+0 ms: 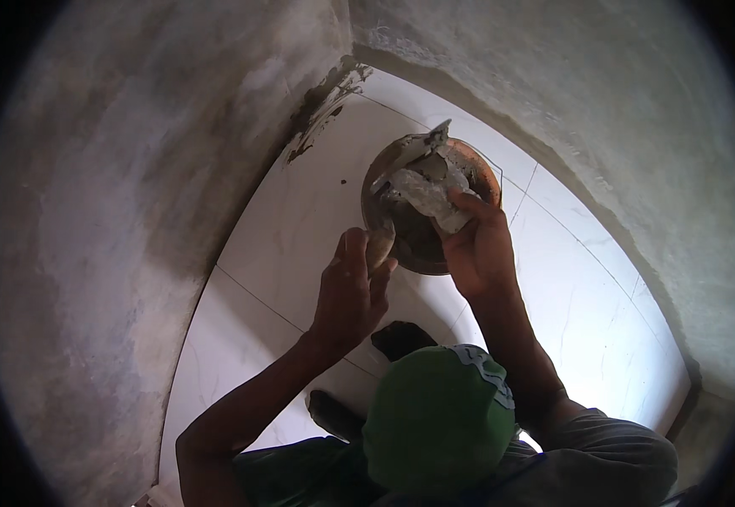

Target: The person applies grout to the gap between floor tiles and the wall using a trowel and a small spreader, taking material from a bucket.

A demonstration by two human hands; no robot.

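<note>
My left hand (350, 291) is closed around the pale, wooden-looking handle of a trowel (379, 248), at the near left rim of a round brown basin (487, 162). My right hand (479, 245) grips a crumpled clear plastic bag (425, 196) over the basin, thumb on top. Dark grey mortar (418, 241) shows inside the basin below the bag. A flat, mortar-smeared metal blade (414, 150) lies across the basin's far side, its tip past the rim. Whether it belongs to the trowel I cannot tell, since the bag covers the middle.
The basin stands on white floor tiles (291, 228) in a corner between bare grey plastered walls (105, 211). Wet mortar (321, 114) is smeared along the left wall's foot near the corner. Two dark shoes (403, 340) and a green cap (439, 422) are close in front.
</note>
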